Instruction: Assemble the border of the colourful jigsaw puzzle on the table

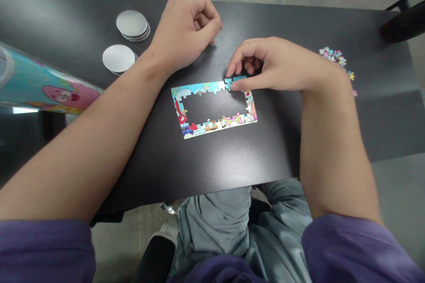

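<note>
A rectangular frame of joined jigsaw puzzle pieces lies flat on the dark table, with bare tabletop inside it. At its top edge, my right hand pinches a blue puzzle piece between thumb and index finger. The piece sits beside the pale top-edge pieces; whether it is locked in cannot be made out. Part of the top right corner is under my thumb. My left hand rests on the table above the frame, fingers loosely curled, thumb close to the index finger, nothing visible in it.
Loose puzzle pieces lie in a heap behind my right wrist, partly hidden by it. Two small stacks of white discs are at the upper left. A colourful cartoon-printed container stands left of my left forearm. A dark object is at the far right.
</note>
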Tool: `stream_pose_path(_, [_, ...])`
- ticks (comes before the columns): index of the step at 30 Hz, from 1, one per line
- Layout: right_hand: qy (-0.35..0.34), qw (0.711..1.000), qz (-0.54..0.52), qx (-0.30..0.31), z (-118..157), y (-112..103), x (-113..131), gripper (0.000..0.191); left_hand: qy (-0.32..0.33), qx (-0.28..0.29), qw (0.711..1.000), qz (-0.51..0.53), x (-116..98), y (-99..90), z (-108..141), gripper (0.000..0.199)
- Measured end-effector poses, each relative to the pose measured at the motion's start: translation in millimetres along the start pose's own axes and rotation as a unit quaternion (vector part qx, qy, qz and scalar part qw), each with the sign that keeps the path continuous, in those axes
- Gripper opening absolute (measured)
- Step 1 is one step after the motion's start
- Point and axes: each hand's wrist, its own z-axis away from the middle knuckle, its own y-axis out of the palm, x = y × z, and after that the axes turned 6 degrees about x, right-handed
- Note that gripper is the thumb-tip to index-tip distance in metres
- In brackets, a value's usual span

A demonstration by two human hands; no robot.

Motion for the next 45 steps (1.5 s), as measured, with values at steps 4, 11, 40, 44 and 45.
stream_pose_path(4, [0.024, 0.999, 0.007, -0.02, 3, -3, -2, 0.025, 0.009, -0.008, 1.0, -0.026, 6, 1.1, -2, 0.027])
stream_pose_path(11, [0.044, 0.999, 0.005, -0.005, 5, -7, -6, 0.015, 0.005, -0.002, 1.0, -0.016, 3, -1.1, 0, 0.023])
stream_pose_path(40, [0.046, 0.997, -0.047, -0.041, 1, 1, -6, 0.007, -0.002, 0.013, 0.999, -0.042, 12, 1.1, -3, 0.014])
stream_pose_path(44, [0.055, 0.997, -0.044, -0.042, 0, 1, -6, 0.008, -0.001, 0.017, 0.999, -0.045, 13, 0.1, -4, 0.016])
stream_pose_path(45, [0.055, 0.997, -0.043, -0.044, 0, 1, -6, 0.007, -0.001, 0.019, 0.999, -0.044, 13, 0.1, -5, 0.016])
